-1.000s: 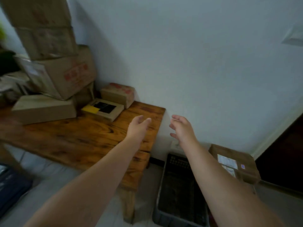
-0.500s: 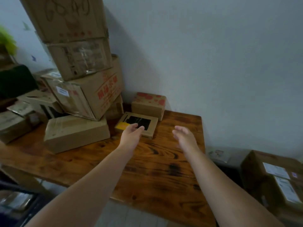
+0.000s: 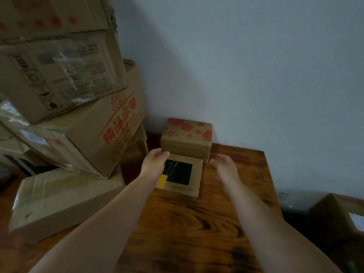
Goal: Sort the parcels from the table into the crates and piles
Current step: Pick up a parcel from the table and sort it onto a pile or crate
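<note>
A flat brown box with a black window and a yellow label (image 3: 182, 177) lies on the wooden table (image 3: 197, 229) near the wall. Behind it stands a small carton with red dots (image 3: 187, 139). My left hand (image 3: 153, 164) hovers open over the flat box's left edge, fingers straight, and covers part of it. My right hand (image 3: 225, 169) is open just right of that box, palm turned inward, holding nothing. Whether either hand touches the box I cannot tell.
A tall stack of big cartons (image 3: 74, 107) fills the left, leaning over a long flat carton (image 3: 59, 201) on the table. Beyond the table's right edge stands a brown parcel with a white label (image 3: 342, 217). A pale wall rises behind.
The view has swung left from the floor crate to the table. Both hands have moved forward, from above the table edge to either side of the windowed flat box.
</note>
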A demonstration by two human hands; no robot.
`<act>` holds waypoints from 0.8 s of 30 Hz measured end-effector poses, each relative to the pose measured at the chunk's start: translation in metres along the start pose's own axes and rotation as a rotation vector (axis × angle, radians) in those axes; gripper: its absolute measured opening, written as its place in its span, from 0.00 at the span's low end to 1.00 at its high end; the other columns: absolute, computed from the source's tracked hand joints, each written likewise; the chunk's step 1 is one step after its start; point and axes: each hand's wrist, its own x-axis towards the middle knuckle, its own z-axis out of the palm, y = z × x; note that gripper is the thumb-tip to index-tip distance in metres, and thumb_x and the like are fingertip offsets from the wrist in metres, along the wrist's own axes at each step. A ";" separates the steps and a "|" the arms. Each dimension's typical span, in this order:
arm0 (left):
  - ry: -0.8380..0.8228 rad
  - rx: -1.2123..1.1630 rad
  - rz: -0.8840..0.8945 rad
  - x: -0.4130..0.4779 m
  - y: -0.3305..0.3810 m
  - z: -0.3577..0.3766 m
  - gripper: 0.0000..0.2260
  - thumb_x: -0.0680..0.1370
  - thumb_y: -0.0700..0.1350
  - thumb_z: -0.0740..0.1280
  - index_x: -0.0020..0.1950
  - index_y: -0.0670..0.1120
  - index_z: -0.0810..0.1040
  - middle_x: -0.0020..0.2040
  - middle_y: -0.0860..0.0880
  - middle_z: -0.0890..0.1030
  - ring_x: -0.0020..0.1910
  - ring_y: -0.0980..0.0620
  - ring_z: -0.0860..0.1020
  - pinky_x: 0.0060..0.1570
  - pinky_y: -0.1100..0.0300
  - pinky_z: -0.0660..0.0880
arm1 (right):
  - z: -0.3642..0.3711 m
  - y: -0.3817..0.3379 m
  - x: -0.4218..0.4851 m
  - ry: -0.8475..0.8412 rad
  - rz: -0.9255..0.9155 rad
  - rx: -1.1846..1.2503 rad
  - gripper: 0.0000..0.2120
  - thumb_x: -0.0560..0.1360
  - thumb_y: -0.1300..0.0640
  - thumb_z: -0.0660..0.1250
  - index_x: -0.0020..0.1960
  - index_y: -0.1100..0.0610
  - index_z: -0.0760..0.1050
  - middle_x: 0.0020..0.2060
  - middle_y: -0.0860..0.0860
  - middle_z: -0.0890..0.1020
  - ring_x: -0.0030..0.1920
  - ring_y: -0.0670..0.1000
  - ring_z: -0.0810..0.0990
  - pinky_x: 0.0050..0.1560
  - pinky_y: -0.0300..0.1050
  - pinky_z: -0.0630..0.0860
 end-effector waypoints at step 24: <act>-0.202 -0.120 -0.031 0.141 -0.002 0.019 0.25 0.76 0.43 0.68 0.71 0.49 0.64 0.64 0.46 0.74 0.63 0.45 0.73 0.65 0.46 0.69 | 0.049 -0.002 0.091 0.146 -0.015 -0.019 0.29 0.75 0.60 0.66 0.73 0.46 0.60 0.62 0.48 0.75 0.64 0.51 0.71 0.60 0.50 0.69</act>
